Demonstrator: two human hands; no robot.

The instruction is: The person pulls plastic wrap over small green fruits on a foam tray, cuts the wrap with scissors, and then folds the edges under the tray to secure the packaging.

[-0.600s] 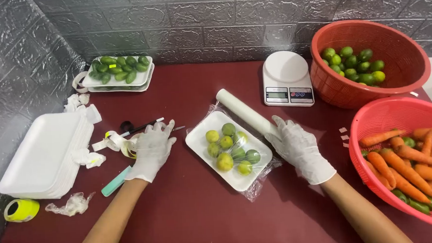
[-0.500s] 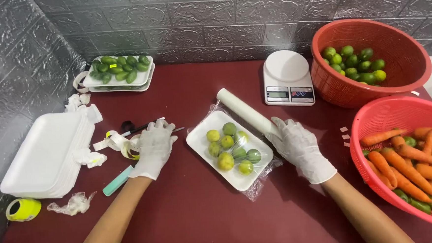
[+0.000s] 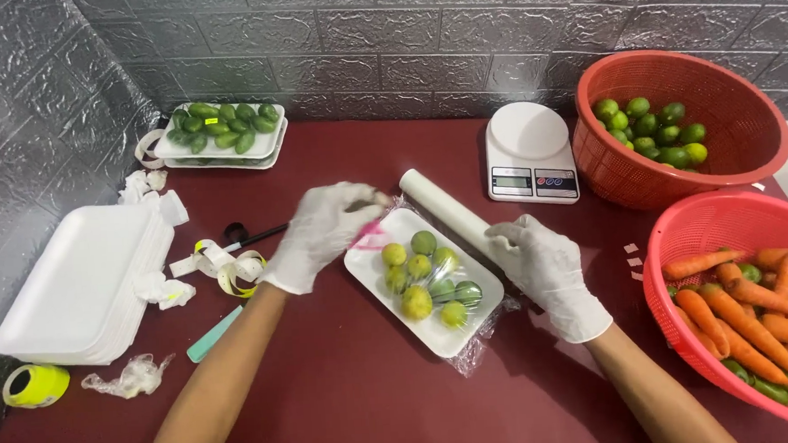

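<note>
Limes (image 3: 425, 272), glossy and round under clear film, sat on a white foam tray (image 3: 371, 264) mid-table. The left hand (image 3: 324, 231), gloved, pinched a small pink strip (image 3: 370, 238) at the tray's upper-left edge. The right hand (image 3: 545, 265) lay curled on the film roll (image 3: 447, 208) along the tray's right edge. Bare maroon table (image 3: 349, 386) lay open nearer the person; a mesh carrot basket (image 3: 682, 233) crowded the right.
</note>
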